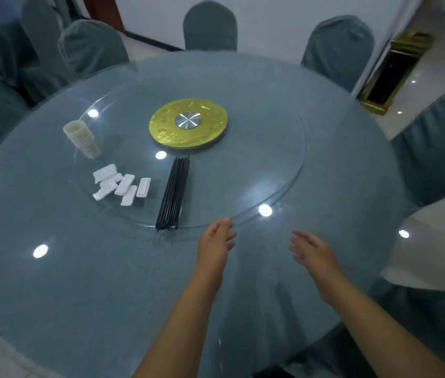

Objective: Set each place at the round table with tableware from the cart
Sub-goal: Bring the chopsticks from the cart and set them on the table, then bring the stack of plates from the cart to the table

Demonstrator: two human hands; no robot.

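Both hands are out over the near side of the round table (52, 282) and neither holds anything. The left hand (215, 241) has its fingers straight and relaxed, tips right at the near rim of the glass turntable (284, 148); whether they actually touch the rim I can't quite tell through the glare. The right hand (314, 252) hovers beside it, fingers spread loose, palm turned inward. Hands framed like that over a bare stretch of cloth look to me like someone sizing up a place setting, or about to nudge the turntable round to bring the stock closer.

And the stock is all parked on that turntable, which makes sense: spin it and everything comes to whichever seat you're working. Just beyond the left hand, a bundle of dark chopsticks (173, 193) lies with its near ends poking over the turntable's near edge, easy to grab. Left of those, a loose pile of white chopstick rests (123, 184) sits toward the turntable's left side. Farther back on the left, a leaning stack of pale cups (82, 139). Dead centre, the gold hub (188, 124).

Covered chairs (209, 25) ring the table's far edge. No place looks set yet, and the cart isn't in view.
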